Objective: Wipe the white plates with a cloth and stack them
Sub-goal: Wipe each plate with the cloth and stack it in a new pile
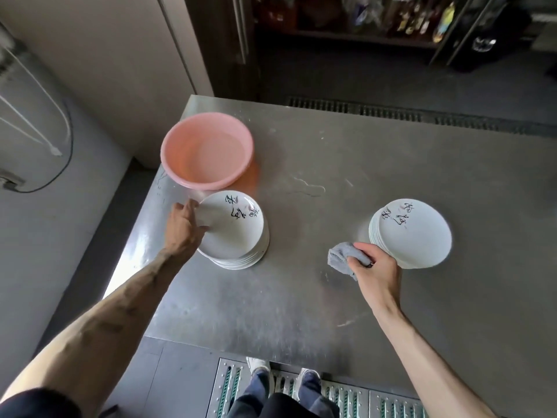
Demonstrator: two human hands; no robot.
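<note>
1. The top plate (229, 236) of the centre-left stack (241, 263), its rim gripped by the left hand (184, 227), could slip and chip those beneath.
2. The right hand (376, 273), clutching the bunched cloth (342, 257), could nudge the right stack (413, 236) beside it.
3. The basin (208, 149) just behind crowds the lift.

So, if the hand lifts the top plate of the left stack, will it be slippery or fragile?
Likely stiff and breakable: the top plate looks like glazed ceramic. Its glossy surface may be slippery, and the left hand grips only the rim, so it could slide. Probably light enough for one hand, as it seems tilted off the left stack.
</note>
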